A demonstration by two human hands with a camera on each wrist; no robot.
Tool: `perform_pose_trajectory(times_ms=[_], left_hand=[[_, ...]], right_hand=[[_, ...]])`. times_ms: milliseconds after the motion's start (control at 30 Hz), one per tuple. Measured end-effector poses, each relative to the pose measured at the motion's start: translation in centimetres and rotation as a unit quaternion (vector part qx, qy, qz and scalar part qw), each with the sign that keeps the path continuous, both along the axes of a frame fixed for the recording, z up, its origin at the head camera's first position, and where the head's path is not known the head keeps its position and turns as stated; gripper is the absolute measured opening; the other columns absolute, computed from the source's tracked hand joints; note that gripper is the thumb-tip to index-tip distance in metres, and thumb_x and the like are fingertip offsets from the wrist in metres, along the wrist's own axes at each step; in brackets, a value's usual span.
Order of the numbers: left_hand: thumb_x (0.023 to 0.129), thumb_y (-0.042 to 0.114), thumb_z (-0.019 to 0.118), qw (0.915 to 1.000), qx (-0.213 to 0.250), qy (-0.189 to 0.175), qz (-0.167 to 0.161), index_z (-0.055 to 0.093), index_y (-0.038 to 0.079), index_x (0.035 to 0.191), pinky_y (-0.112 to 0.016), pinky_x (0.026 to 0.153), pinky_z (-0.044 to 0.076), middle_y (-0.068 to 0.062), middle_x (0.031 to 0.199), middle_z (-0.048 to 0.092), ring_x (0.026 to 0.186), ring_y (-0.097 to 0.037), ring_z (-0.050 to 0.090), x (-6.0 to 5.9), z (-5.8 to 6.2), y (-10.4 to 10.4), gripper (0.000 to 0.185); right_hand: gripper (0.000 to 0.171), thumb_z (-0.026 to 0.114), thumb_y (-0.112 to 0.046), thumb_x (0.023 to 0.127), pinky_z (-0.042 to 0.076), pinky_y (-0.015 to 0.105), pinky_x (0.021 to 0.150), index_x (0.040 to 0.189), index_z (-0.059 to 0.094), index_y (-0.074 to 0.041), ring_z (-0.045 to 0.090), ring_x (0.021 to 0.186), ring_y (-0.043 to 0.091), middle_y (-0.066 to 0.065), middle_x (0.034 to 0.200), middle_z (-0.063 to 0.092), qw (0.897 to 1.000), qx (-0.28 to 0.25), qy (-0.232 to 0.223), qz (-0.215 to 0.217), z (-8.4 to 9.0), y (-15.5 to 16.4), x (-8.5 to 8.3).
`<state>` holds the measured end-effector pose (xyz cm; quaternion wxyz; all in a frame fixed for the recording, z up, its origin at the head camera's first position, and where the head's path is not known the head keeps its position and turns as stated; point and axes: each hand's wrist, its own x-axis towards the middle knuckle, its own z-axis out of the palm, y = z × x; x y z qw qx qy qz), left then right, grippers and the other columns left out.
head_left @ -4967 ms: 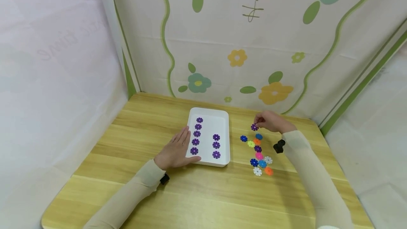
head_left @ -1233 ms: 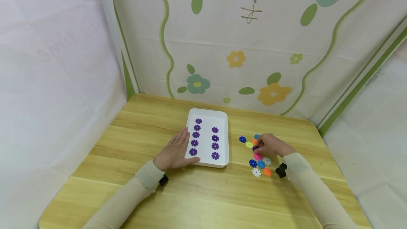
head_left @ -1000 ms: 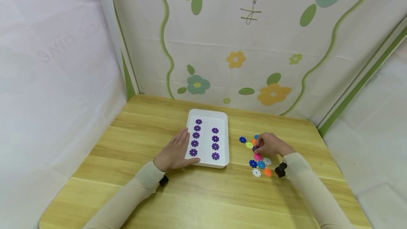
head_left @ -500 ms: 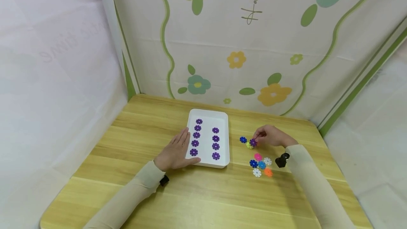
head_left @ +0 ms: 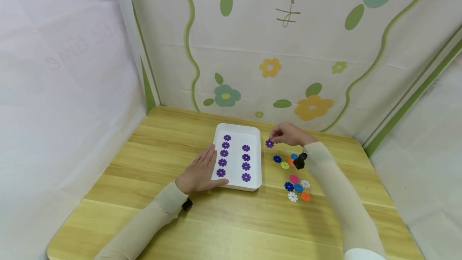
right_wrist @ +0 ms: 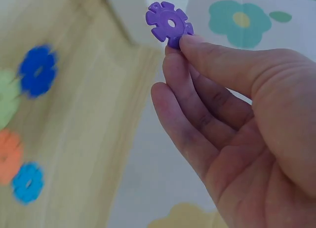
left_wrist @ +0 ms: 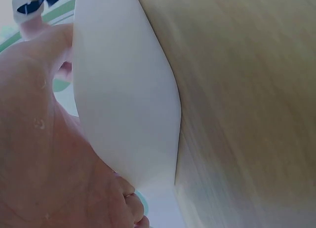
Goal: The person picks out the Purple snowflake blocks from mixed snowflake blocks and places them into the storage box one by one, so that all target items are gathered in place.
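My right hand [head_left: 286, 134] pinches a purple snowflake disc [right_wrist: 170, 21] between thumb and index finger, held above the table just right of the white tray [head_left: 254, 183]. Against the tray's left side and near corner rests my left hand [head_left: 198, 170], its fingers straight and thumb spread along the rim. Inside the tray, purple discs lie in two columns: a longer left column [head_left: 224, 153] and a shorter right column [head_left: 246, 166]. The left wrist view shows my palm beside the tray's outer wall [left_wrist: 126, 90].
Right of the tray, loose discs lie on the wooden table [head_left: 231, 224]: dark blue [head_left: 277, 159], yellow-green [head_left: 285, 165], pink [head_left: 294, 179], white [head_left: 292, 196] and orange [head_left: 305, 196] ones among them. A flower-printed cloth [head_left: 231, 31] hangs behind the table.
My right hand has picked a purple disc out of the loose discs and carried it up and left toward the tray. Since the earliest frame, the tray's right column has gained one disc.
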<state>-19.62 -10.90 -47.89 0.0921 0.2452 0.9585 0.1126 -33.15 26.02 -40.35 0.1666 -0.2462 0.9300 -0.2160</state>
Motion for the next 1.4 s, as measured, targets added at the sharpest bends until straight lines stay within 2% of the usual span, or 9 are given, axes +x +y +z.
perform_pose_trajectory(times_ms=[167,333,667,900,1067,1233,1400], left_hand=[[0.096,0.082,0.046,1.0,-0.002,0.008,-0.002,0.012,-0.006,0.167,-0.05,0.136,0.015,-0.022,0.177,-0.002,0.167,-0.036,0.003,-0.2,-0.4,-0.1,0.118],[0.095,0.081,0.049,0.9999,0.003,0.016,-0.001,0.015,-0.007,0.166,-0.051,0.135,0.018,-0.022,0.177,0.002,0.167,-0.037,0.006,-0.3,-0.7,0.0,0.118],[0.096,0.081,0.048,0.9999,0.002,0.014,0.002,0.012,-0.006,0.166,-0.051,0.135,0.017,-0.022,0.177,0.0,0.167,-0.036,0.005,-0.3,-0.4,0.0,0.118],[0.096,0.079,0.049,0.9999,0.007,0.009,0.0,0.013,-0.007,0.166,-0.05,0.135,0.017,-0.024,0.177,0.001,0.167,-0.037,0.005,-0.5,-0.7,0.0,0.117],[0.094,0.084,0.046,0.9997,0.021,0.014,-0.002,0.012,-0.007,0.166,-0.052,0.135,0.016,-0.024,0.177,0.001,0.167,-0.037,0.005,-0.4,-0.8,-0.1,0.121],[0.093,0.086,0.043,0.9989,0.04,0.023,-0.005,0.014,-0.009,0.166,-0.053,0.135,0.017,-0.025,0.177,0.003,0.166,-0.038,0.006,-0.3,-0.9,-0.2,0.123],[0.094,0.083,0.048,0.9995,0.026,0.018,0.0,0.012,-0.007,0.166,-0.052,0.135,0.016,-0.023,0.177,0.0,0.166,-0.038,0.005,-0.3,-1.1,-0.2,0.121]], right_hand=[[0.011,0.066,-0.013,0.105,0.058,0.033,0.083,0.107,0.077,-0.01,0.069,0.093,0.021,0.013,0.106,0.077,1.0,0.01,-0.002,0.014,0.4,-3.3,-1.6],[0.012,0.066,-0.01,0.104,0.058,0.035,0.085,0.108,0.077,-0.007,0.07,0.101,0.033,0.012,0.106,0.076,1.0,0.01,-0.003,0.011,0.2,-5.9,-3.0],[0.012,0.069,-0.004,0.1,0.062,0.034,0.088,0.108,0.079,-0.005,0.071,0.096,0.024,0.011,0.106,0.077,0.999,-0.003,0.0,-0.035,-2.0,-8.2,-5.2],[0.012,0.071,-0.001,0.098,0.063,0.037,0.091,0.105,0.08,-0.005,0.072,0.094,0.022,0.01,0.106,0.077,0.998,0.014,-0.012,-0.065,-3.5,-9.0,-5.5],[0.011,0.072,-0.003,0.099,0.062,0.037,0.09,0.104,0.081,-0.006,0.071,0.094,0.022,0.009,0.105,0.078,0.996,0.032,-0.011,-0.083,-4.1,-9.6,-5.5],[0.011,0.072,-0.004,0.099,0.062,0.037,0.089,0.103,0.082,-0.007,0.072,0.094,0.022,0.01,0.106,0.078,0.995,0.049,0.003,-0.091,-4.6,-10.0,-5.6],[0.013,0.072,-0.005,0.099,0.062,0.038,0.092,0.105,0.083,-0.008,0.073,0.096,0.022,0.01,0.109,0.079,0.994,0.064,0.012,-0.085,-4.6,-10.3,-5.5]])
